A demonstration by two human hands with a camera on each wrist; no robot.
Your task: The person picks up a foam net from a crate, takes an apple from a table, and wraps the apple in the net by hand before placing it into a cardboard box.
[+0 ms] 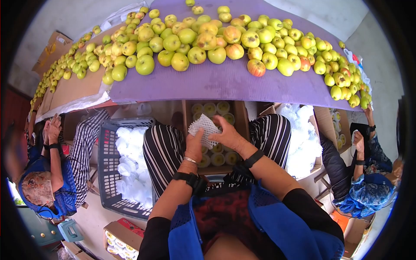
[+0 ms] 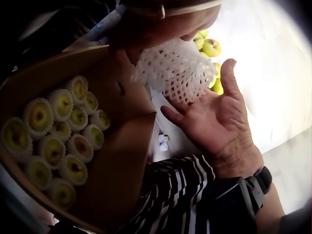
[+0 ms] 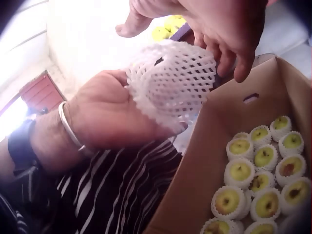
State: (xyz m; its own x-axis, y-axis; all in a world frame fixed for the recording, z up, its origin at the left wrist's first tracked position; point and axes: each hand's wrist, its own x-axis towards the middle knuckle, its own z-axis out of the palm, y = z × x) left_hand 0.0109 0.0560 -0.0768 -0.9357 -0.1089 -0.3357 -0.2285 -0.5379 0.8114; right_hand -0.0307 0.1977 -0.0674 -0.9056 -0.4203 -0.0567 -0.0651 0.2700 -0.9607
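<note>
A white foam net sleeve (image 1: 203, 126) is held in my left hand (image 1: 194, 145), above an open cardboard box (image 3: 192, 180). In the right wrist view the mesh spreads over the left palm, the fingers behind it, and no apple shows through its holes. My right hand (image 2: 214, 119) is beside the net with thumb and fingers spread, its fingertips right at the mesh edge in the left wrist view. Several yellow-green apples (image 3: 240, 170) in white foam nets sit in rows in the box, between my knees.
Many loose apples (image 1: 173, 42) cover a purple-topped table (image 1: 173, 86) ahead. A dark plastic crate (image 1: 106, 173) of foam nets stands left; more foam nets (image 1: 301, 143) are at right. People sit on both sides. Another box of netted apples (image 1: 119, 246) is low at left.
</note>
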